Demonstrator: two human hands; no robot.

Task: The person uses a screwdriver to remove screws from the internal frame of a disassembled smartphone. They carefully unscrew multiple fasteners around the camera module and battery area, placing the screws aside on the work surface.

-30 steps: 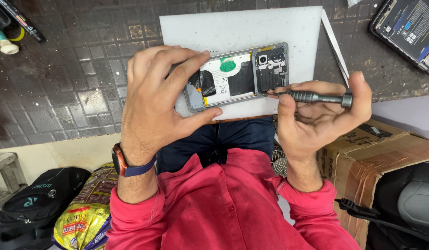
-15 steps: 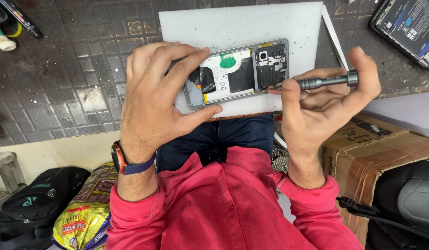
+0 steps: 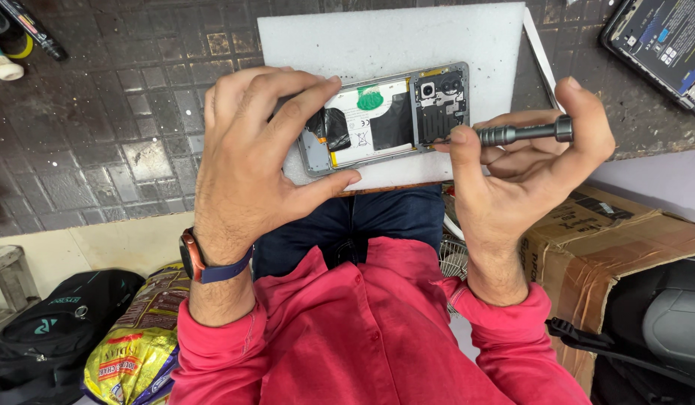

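Left hand [image 3: 250,157] grips the opened grey smartphone [image 3: 385,116] at frame centre above the white foam pad [image 3: 377,37]; right hand [image 3: 520,161] pinches the grey metal screwdriver [image 3: 522,133] at its camera-end cover, back panel already off.

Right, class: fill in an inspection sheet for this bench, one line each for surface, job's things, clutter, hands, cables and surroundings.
Surface: dark gridded mat, white foam pad on it.
Job's things: opened phone, back off; metal screwdriver, tip at the phone's camera end.
Clutter: second phone, markers.
Hands: left hand grips the phone; right hand holds the screwdriver.
Cables: black cable, lower right.
Surroundings: cardboard box, backpack, yellow bag.
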